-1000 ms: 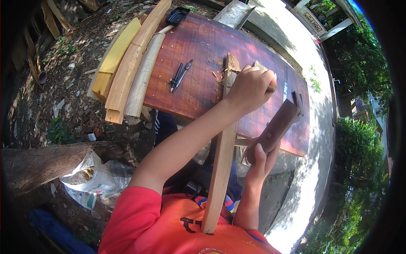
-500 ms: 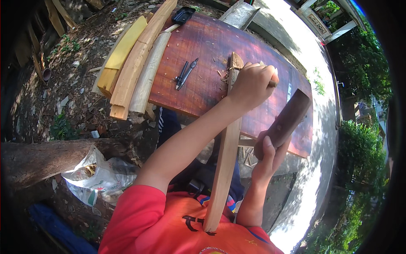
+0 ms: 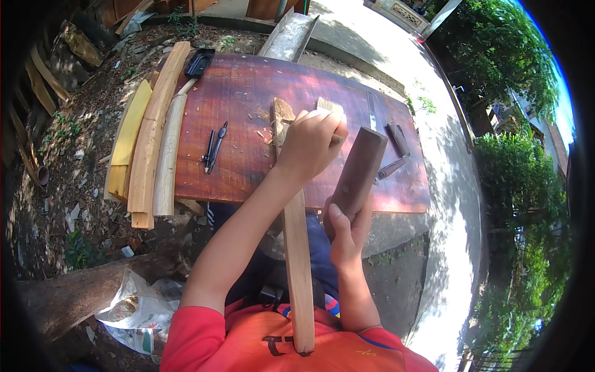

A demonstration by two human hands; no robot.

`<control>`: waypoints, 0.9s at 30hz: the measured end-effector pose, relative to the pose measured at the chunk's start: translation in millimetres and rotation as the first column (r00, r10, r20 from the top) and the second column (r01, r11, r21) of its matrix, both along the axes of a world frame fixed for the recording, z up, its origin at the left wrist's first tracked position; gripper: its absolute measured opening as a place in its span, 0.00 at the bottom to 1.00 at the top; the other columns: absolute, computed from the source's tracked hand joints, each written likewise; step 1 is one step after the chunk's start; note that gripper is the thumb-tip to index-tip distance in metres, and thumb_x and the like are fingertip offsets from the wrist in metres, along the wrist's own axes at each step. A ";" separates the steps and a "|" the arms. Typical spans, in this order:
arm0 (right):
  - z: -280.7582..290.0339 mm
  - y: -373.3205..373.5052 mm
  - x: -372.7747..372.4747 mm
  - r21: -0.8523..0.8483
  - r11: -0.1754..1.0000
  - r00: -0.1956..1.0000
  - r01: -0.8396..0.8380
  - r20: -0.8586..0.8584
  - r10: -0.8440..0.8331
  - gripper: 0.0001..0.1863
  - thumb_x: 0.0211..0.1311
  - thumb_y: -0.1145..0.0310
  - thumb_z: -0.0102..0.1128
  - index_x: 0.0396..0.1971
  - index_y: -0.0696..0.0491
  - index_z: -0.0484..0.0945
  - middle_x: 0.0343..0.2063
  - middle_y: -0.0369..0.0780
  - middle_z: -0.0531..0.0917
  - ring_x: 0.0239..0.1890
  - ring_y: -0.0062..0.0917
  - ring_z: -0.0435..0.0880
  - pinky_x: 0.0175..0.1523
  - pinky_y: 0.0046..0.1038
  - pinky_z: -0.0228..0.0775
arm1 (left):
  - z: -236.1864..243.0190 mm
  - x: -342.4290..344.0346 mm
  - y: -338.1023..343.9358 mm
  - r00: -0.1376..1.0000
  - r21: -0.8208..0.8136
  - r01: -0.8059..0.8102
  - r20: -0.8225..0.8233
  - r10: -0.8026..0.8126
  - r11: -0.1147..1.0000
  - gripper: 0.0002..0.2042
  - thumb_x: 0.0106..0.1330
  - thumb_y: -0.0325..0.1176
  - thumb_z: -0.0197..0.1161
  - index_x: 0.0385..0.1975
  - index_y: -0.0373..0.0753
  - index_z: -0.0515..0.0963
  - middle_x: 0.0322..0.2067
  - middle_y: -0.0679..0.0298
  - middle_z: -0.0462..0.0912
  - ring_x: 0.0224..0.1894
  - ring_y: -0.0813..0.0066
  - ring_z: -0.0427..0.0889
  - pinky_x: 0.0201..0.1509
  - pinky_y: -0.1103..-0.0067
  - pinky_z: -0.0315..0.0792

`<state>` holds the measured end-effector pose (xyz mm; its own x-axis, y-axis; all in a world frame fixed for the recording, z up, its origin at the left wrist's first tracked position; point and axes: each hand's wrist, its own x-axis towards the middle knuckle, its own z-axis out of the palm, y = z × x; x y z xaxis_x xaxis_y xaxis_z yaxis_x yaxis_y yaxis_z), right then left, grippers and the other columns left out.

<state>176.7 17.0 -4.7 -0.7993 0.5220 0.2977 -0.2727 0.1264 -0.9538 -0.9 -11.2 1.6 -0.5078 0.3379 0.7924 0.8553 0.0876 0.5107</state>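
Note:
A long pale wooden strip [image 3: 299, 273] runs from the tabletop back to the front of my shirt. Its far end is carved, with curls of shaving beside it. My left hand [image 3: 313, 141] is a closed fist over the strip near that end, and a rounded brown wooden handle end [image 3: 338, 137] sticks out of it. The rest of that tool is hidden under the fingers. My right hand [image 3: 348, 239] grips the lower part of a dark brown, club-shaped wooden mallet [image 3: 361, 167], tilted upward to the right of the left fist, apart from it.
On the reddish-brown table [image 3: 242, 80] lie a compass [image 3: 215, 147], a brush [image 3: 330, 105], a metal ruler [image 3: 371, 108] and dark tools [image 3: 398, 140]. Long timber pieces [image 3: 155, 136] and a black tray-like object [image 3: 199, 63] line its left edge. A white sack [image 3: 137, 310] sits lower left.
The whole view has shifted and turned, so the table sits farther left and lower. The brush and the dark tools have come into sight. Both hands keep their holds.

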 end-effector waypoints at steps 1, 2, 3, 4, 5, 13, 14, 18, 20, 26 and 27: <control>1.3 2.8 1.2 0.044 0.999 0.999 0.028 0.019 -0.029 0.22 0.66 0.76 0.57 0.58 0.57 0.63 0.31 0.35 0.74 0.23 0.13 0.69 0.26 0.18 0.60 | -2.6 -0.2 2.1 0.999 -0.065 0.003 -0.034 -0.006 0.998 0.08 0.66 0.32 0.61 0.25 0.38 0.73 0.20 0.56 0.76 0.30 0.52 0.78 0.39 0.63 0.70; 7.3 -1.1 1.0 -0.037 0.998 0.998 0.058 -0.010 -0.058 0.21 0.65 0.75 0.57 0.57 0.56 0.63 0.30 0.35 0.75 0.21 0.13 0.68 0.24 0.18 0.58 | -4.5 -0.4 7.6 0.997 -0.016 0.032 -0.063 -0.033 0.999 0.08 0.65 0.31 0.62 0.25 0.39 0.72 0.21 0.57 0.76 0.30 0.54 0.78 0.38 0.64 0.69; 7.0 1.9 2.1 -0.019 0.998 0.998 0.064 -0.027 -0.064 0.21 0.65 0.75 0.57 0.56 0.56 0.64 0.30 0.35 0.75 0.20 0.13 0.68 0.24 0.17 0.57 | -3.5 -0.3 12.4 0.996 0.011 0.056 -0.065 -0.055 0.998 0.07 0.64 0.31 0.62 0.25 0.39 0.72 0.21 0.57 0.76 0.30 0.54 0.78 0.38 0.64 0.69; 6.4 7.4 3.4 -0.002 0.998 0.996 0.070 -0.047 -0.070 0.20 0.65 0.74 0.57 0.56 0.56 0.64 0.31 0.36 0.76 0.20 0.12 0.68 0.24 0.17 0.57 | -2.6 -1.1 16.0 0.995 0.038 0.079 -0.069 -0.076 0.996 0.07 0.63 0.30 0.62 0.25 0.39 0.72 0.21 0.57 0.77 0.30 0.54 0.79 0.37 0.64 0.69; 1.3 11.8 5.3 0.018 0.997 0.996 0.079 -0.042 -0.078 0.21 0.65 0.72 0.57 0.56 0.56 0.64 0.31 0.37 0.77 0.20 0.12 0.68 0.24 0.16 0.57 | -3.2 -0.5 17.6 0.996 0.041 0.070 -0.051 -0.068 0.997 0.06 0.63 0.30 0.61 0.26 0.39 0.73 0.22 0.57 0.77 0.30 0.54 0.79 0.38 0.63 0.69; -3.7 10.2 2.9 -0.010 0.995 0.994 0.096 0.048 -0.095 0.22 0.66 0.70 0.56 0.58 0.57 0.66 0.31 0.38 0.79 0.26 0.15 0.73 0.30 0.18 0.63 | -7.2 -5.7 16.0 1.000 -0.113 -0.027 -0.019 0.025 0.993 0.15 0.73 0.43 0.56 0.33 0.37 0.80 0.28 0.54 0.83 0.35 0.54 0.82 0.43 0.64 0.71; -5.3 10.5 2.7 0.009 0.995 0.994 0.102 0.028 -0.102 0.22 0.66 0.69 0.56 0.58 0.58 0.66 0.31 0.38 0.79 0.26 0.15 0.72 0.30 0.18 0.63 | -7.4 -6.0 16.7 1.000 -0.115 -0.024 -0.019 0.022 0.993 0.15 0.73 0.43 0.56 0.33 0.37 0.80 0.28 0.54 0.83 0.35 0.54 0.82 0.43 0.64 0.71; -6.0 8.3 5.1 -0.023 0.993 0.993 0.114 0.032 -0.113 0.22 0.66 0.69 0.56 0.58 0.58 0.66 0.30 0.39 0.79 0.25 0.15 0.72 0.29 0.17 0.62 | -11.8 -5.3 19.4 1.000 -0.088 -0.014 -0.015 0.013 0.996 0.15 0.73 0.43 0.56 0.34 0.36 0.80 0.28 0.54 0.83 0.36 0.53 0.82 0.43 0.63 0.70; -4.6 8.9 8.3 -0.038 0.994 0.992 0.099 0.081 -0.096 0.24 0.66 0.68 0.57 0.59 0.58 0.66 0.30 0.39 0.79 0.24 0.15 0.71 0.28 0.18 0.61 | -12.7 -5.2 19.7 1.000 -0.093 -0.005 -0.005 0.005 0.996 0.15 0.73 0.42 0.55 0.35 0.36 0.80 0.29 0.54 0.83 0.37 0.53 0.82 0.43 0.63 0.70; 1.0 7.3 5.2 -0.013 0.978 0.971 0.208 -0.122 -0.208 0.28 0.65 0.65 0.59 0.61 0.58 0.63 0.28 0.40 0.78 0.23 0.16 0.71 0.27 0.19 0.62 | -8.1 -6.2 16.2 0.998 -0.096 0.046 0.051 -0.041 0.994 0.12 0.71 0.37 0.53 0.40 0.37 0.80 0.31 0.54 0.83 0.38 0.52 0.81 0.44 0.62 0.68; 2.0 2.7 3.5 0.022 0.967 0.965 0.252 -0.081 -0.249 0.35 0.63 0.59 0.54 0.67 0.63 0.61 0.28 0.37 0.76 0.28 0.16 0.72 0.34 0.18 0.64 | -6.8 -7.1 13.9 0.997 -0.118 0.056 0.059 -0.049 0.991 0.10 0.70 0.37 0.54 0.39 0.38 0.80 0.31 0.54 0.83 0.38 0.52 0.81 0.43 0.62 0.67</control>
<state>180.2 19.7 -2.7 -0.6180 0.6918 0.3734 -0.3010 0.2305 -0.9253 -8.0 2.7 -5.1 -0.5291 0.4559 0.7157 0.8308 0.1067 0.5463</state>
